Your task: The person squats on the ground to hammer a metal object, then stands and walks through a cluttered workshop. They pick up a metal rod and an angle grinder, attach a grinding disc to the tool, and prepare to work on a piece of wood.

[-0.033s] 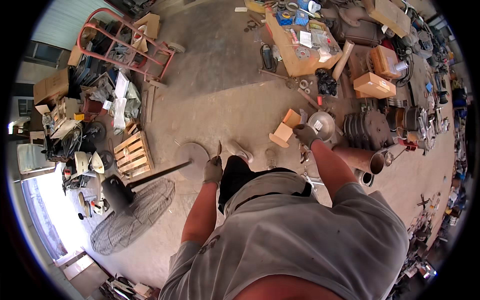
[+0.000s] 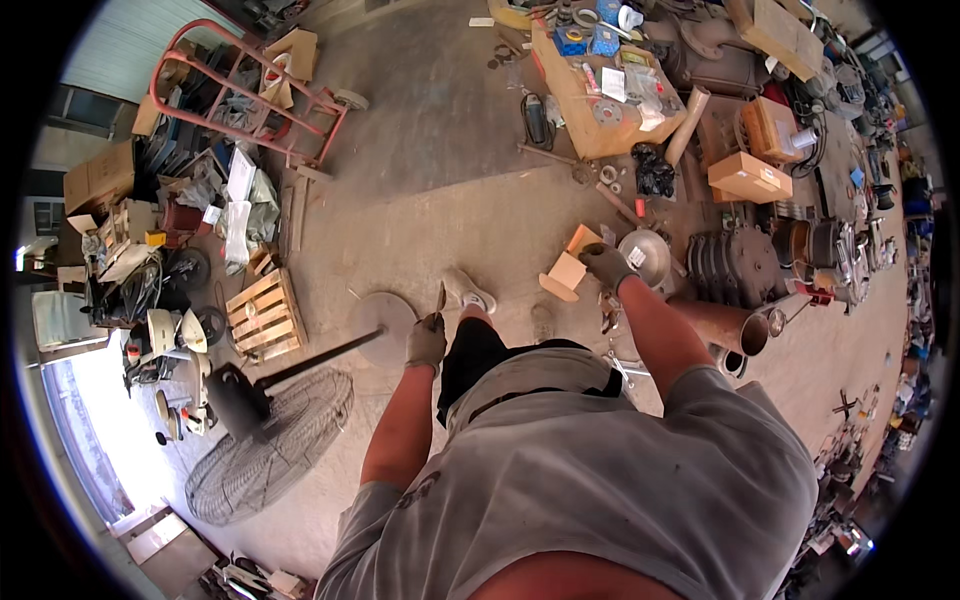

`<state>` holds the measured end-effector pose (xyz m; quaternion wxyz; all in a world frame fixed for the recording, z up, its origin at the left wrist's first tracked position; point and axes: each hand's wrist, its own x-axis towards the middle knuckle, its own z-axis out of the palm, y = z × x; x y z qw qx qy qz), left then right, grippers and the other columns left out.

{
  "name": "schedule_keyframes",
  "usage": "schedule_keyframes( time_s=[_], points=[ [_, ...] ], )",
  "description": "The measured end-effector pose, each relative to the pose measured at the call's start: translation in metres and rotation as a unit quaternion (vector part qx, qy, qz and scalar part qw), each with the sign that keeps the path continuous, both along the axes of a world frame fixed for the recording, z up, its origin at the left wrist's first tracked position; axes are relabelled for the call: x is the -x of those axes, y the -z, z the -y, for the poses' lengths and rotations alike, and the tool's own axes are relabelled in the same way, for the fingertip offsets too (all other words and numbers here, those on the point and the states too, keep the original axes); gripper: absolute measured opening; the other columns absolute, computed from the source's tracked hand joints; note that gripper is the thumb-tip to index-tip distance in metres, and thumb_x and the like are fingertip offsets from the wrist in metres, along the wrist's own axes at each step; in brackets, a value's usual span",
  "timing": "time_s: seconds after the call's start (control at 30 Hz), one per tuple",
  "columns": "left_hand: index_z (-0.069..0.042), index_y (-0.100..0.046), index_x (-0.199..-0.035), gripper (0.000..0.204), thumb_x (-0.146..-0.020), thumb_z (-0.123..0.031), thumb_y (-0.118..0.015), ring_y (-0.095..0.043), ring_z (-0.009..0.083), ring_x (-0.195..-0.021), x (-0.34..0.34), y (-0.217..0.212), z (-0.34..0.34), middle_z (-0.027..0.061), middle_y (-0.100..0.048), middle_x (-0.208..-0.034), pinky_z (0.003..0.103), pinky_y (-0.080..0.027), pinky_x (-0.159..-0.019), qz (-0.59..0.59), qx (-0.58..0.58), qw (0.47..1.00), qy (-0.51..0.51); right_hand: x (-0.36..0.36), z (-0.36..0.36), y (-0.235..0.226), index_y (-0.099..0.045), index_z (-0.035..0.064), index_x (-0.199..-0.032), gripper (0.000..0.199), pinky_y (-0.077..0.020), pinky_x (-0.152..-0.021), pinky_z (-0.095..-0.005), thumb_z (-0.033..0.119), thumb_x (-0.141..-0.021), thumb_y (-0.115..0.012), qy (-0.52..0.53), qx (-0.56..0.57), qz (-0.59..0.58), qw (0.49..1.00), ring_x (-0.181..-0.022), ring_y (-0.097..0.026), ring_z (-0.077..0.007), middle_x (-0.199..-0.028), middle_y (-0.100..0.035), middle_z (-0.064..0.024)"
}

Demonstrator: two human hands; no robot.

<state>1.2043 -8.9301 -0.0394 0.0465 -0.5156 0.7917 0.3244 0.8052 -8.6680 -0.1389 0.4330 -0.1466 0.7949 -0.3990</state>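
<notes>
The left hand [image 2: 427, 342] in a glove is closed tight around a thin tool [image 2: 440, 297]. The right hand [image 2: 606, 265] reaches by a metal bowl [image 2: 648, 256]; I cannot tell if it grips anything.

You wore a loose grey short-sleeved shirt, faded and creased across the shoulders, with a dark mark on the left sleeve. Your arms were bare below the sleeves. Each hand, the left hand [image 2: 427, 342] and the right hand [image 2: 606, 264], had a grey work glove. Dark shorts showed below the shirt, and a pale shoe [image 2: 468, 289].
</notes>
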Motion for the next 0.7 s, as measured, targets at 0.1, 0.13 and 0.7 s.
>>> schedule_keyframes(
  time_s=[0.1, 0.13, 0.7],
  points=[
    [-0.007, -0.076, -0.114, 0.035, -0.106, -0.033, -0.055, -0.072, 0.0483, -0.098, 0.031, 0.022, 0.083, 0.0275, -0.075, -0.101, 0.058, -0.057, -0.087, 0.061, -0.018, 0.996, 0.064, 0.036, 0.108, -0.031, -0.077, 0.0162, -0.126, 0.056, -0.057, -0.097, -0.042, 0.054, -0.084, -0.075, -0.085, -0.092, -0.161, 0.979, -0.104, -0.076, -0.0316, -0.109, -0.081, -0.009],
    [-0.006, -0.076, -0.114, 0.035, -0.106, -0.033, -0.055, -0.072, 0.0481, -0.098, 0.043, 0.025, 0.113, 0.0276, -0.075, -0.102, 0.058, -0.057, -0.087, 0.073, -0.031, 0.995, 0.068, 0.044, 0.129, -0.025, -0.076, 0.0169, -0.128, 0.06, -0.0556, -0.1, -0.0416, 0.056, -0.082, -0.077, -0.087, -0.112, -0.167, 0.976, -0.108, -0.075, -0.0312, -0.113, -0.08, -0.0089],
    [-0.007, -0.076, -0.11, 0.034, -0.111, -0.031, -0.053, -0.075, 0.0269, -0.078, 0.067, 0.097, 0.392, 0.011, -0.076, -0.086, 0.038, -0.056, -0.066, 0.116, -0.2, 0.968, -0.099, 0.299, 0.465, 0.169, 0.006, 0.018, -0.173, 0.151, -0.0332, -0.128, -0.0495, 0.058, -0.068, -0.094, -0.101, -0.423, 0.035, 0.9, -0.158, -0.03, -0.0458, -0.175, -0.013, -0.0272]
  ],
)
